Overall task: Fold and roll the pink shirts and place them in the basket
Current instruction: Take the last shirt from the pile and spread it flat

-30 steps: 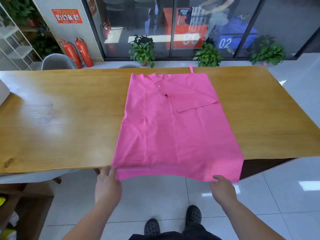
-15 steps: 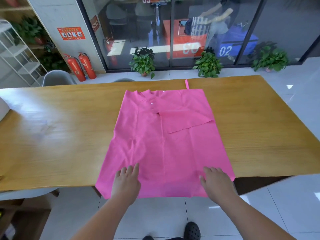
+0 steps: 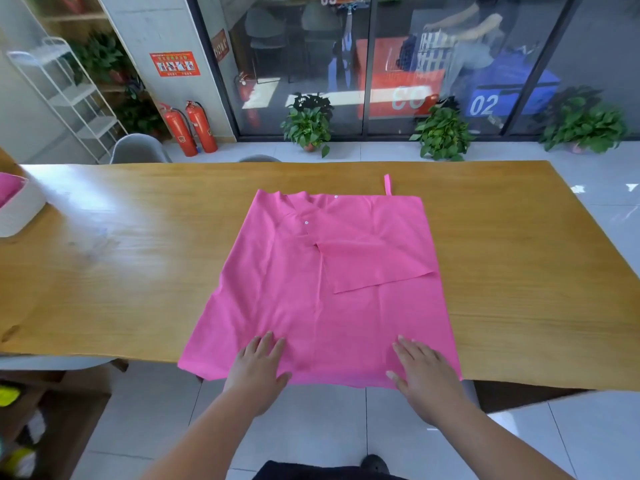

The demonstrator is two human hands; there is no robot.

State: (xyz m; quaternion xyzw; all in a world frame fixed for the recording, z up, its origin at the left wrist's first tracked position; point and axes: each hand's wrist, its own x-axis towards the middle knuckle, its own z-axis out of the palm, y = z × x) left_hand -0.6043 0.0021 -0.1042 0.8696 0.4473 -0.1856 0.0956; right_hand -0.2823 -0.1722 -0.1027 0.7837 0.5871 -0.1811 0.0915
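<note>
1. While the left hand [image 3: 258, 368] and the right hand [image 3: 424, 372] lie flat, with fingers straight and slightly spread, neither grips anything. Both press the near hem of the pink shirt [image 3: 294, 289] onto the wooden table [image 3: 121, 254].
2. The shirt lies spread ahead of both hands, collar at the far end. One sleeve [image 3: 377, 265] is folded inward, ahead of the right hand. Whether the other sleeve is tucked under cannot be told.
3. The hem beneath the palms overhangs the table's near edge.
4. The white basket [image 3: 20, 213] stands well to the left of the left hand, at the frame's edge, with pink cloth [image 3: 5, 188] showing inside.
5. Risk: a forward smoothing stroke could drag the whole shirt rather than flatten it, bunching the cloth and shifting the folded sleeve. The cause would be palm friction on loose fabric.
6. Risk: the overhanging hem could pull the shirt off the table once the pressure lifts. An uneven first fold would likely leave a crooked roll.
7. Change: a second ago both hands pinched the hem below the table edge. Now they rest open on top of it, with the shirt drawn nearer. Against half a second ago the hand placement is nearly unchanged.
</note>
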